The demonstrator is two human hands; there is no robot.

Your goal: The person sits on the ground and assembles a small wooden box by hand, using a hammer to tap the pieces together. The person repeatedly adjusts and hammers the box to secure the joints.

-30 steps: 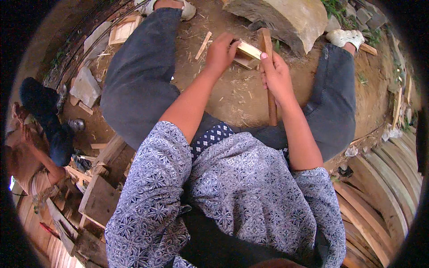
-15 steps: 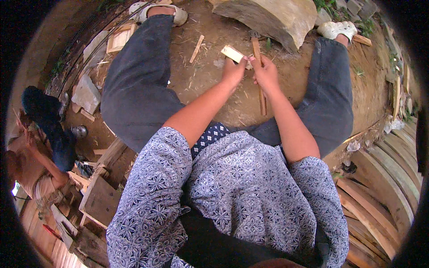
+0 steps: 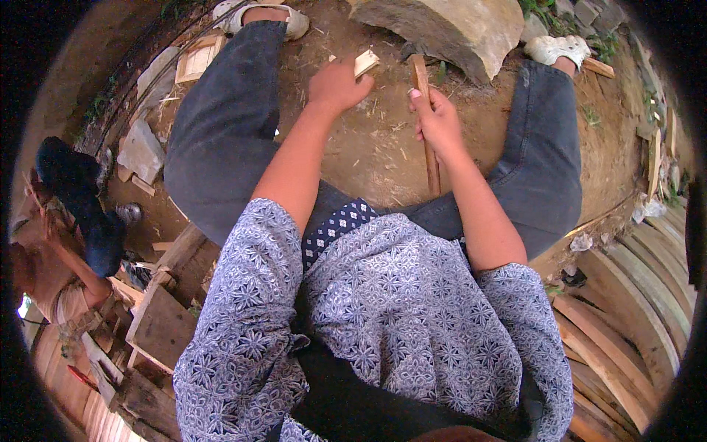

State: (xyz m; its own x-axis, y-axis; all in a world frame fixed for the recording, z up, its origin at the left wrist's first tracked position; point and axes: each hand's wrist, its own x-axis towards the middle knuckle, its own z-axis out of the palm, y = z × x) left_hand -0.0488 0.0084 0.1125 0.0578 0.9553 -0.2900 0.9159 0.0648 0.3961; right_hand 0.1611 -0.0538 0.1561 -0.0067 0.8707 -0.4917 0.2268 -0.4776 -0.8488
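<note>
My left hand (image 3: 339,87) is closed around a small pale wooden block (image 3: 366,63), whose end sticks out past the thumb. It is over the dirt between my legs and covers most of a thin wood strip (image 3: 332,57) lying there; whether it touches the strip I cannot tell. In my right hand (image 3: 437,120) is a hammer with a long wooden handle (image 3: 432,173), its shaft gripped near the middle. The dark hammer head (image 3: 408,51) points away from me, close to a large stone.
A large pale stone (image 3: 449,33) lies ahead, between my feet. Off to the left are a small wooden frame (image 3: 197,60), flat stones (image 3: 141,153) and another person (image 3: 66,250) seated. Long planks (image 3: 626,324) are stacked at the right. Wood shavings litter the dirt.
My left hand has moved left and slightly forward with the wooden block, away from my right hand. My right hand and the hammer have stayed nearly in place.
</note>
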